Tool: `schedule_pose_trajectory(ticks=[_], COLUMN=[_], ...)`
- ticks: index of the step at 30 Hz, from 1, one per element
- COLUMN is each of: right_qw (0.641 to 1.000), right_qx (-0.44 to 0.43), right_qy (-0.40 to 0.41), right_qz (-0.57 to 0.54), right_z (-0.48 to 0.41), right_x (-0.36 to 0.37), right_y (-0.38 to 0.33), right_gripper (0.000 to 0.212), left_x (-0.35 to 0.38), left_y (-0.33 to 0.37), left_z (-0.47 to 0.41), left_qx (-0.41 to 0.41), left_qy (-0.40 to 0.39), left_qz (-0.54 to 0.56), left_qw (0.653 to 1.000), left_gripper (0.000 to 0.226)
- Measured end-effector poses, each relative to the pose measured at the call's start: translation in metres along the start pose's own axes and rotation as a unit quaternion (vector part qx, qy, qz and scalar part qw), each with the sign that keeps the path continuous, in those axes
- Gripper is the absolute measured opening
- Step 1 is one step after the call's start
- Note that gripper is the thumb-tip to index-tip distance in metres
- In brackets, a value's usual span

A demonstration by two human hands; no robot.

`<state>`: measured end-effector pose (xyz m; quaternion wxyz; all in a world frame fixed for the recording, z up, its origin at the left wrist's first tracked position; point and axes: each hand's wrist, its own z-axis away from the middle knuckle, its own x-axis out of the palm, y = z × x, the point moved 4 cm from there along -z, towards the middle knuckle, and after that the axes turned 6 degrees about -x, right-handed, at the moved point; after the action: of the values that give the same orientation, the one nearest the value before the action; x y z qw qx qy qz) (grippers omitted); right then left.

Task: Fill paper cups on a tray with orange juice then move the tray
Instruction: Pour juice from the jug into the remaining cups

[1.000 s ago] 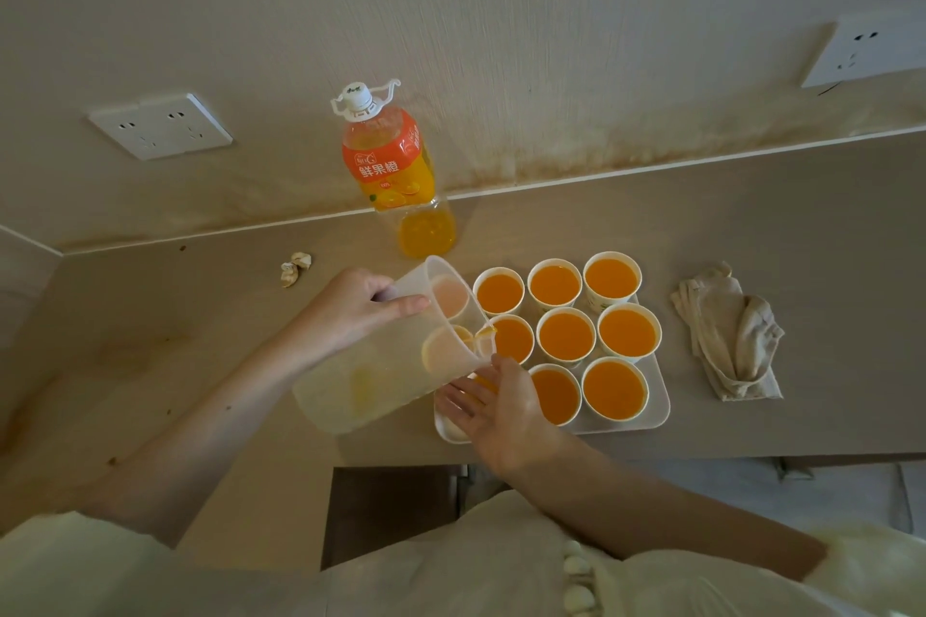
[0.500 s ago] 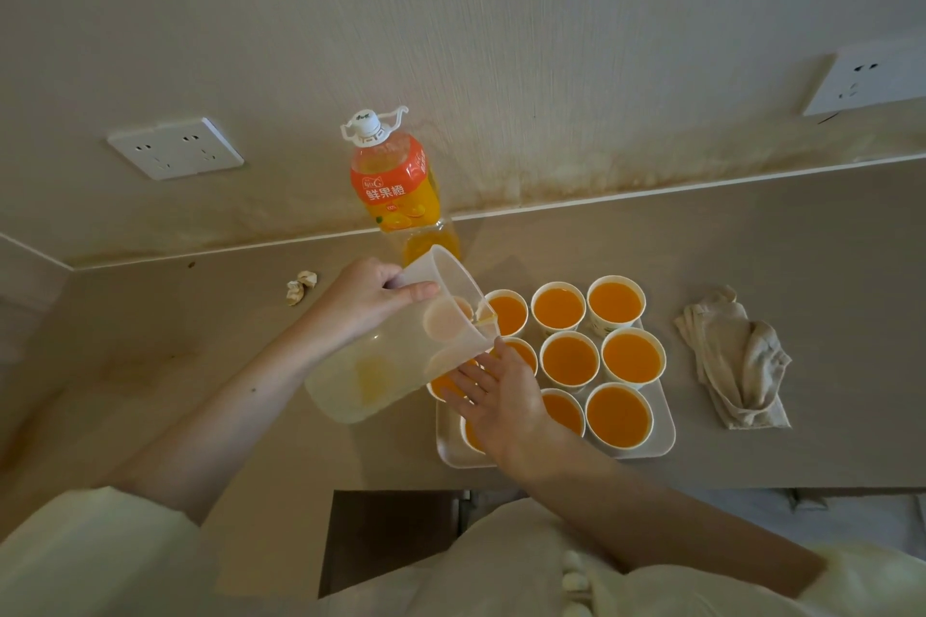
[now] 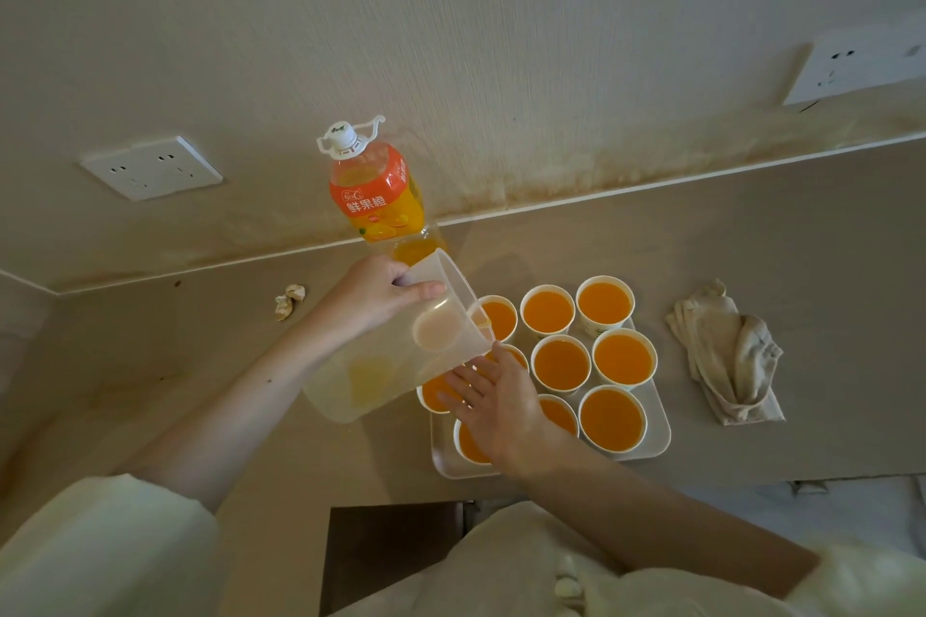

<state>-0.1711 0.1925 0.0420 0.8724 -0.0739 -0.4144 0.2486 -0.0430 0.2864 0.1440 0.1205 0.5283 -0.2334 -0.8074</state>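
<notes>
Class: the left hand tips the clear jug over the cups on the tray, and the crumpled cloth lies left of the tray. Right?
No. The head view shows the cloth lying right of the tray, not left. The left hand does grip the tipped jug over the cups.

The light is dim, warm and even, giving the wall (image 3: pixel 501 40) and table (image 3: pixel 751 276) a beige cast. Shadows are soft, such as the faint one on the table just right of the bottle (image 3: pixel 373 195). The wide lens bows the table's back edge and skews the right-hand socket (image 3: pixel 862 70), which looks smeared, and the sleeves (image 3: pixel 100 551) along the bottom edge are out of focus.
</notes>
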Motion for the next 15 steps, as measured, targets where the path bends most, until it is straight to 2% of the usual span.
schedule_pose_trajectory(ticks=[15], right_qw=[1.000], right_qx=[0.009], right_qy=[-0.025], right_qz=[-0.011], right_z=[-0.001], right_x=[0.001], right_y=[-0.001], right_gripper=[0.029], left_x=[-0.001], left_y=[0.005], left_z=[-0.012], left_qx=[0.018], left_qy=[-0.008], left_qz=[-0.053], left_qw=[0.998], left_gripper=[0.052])
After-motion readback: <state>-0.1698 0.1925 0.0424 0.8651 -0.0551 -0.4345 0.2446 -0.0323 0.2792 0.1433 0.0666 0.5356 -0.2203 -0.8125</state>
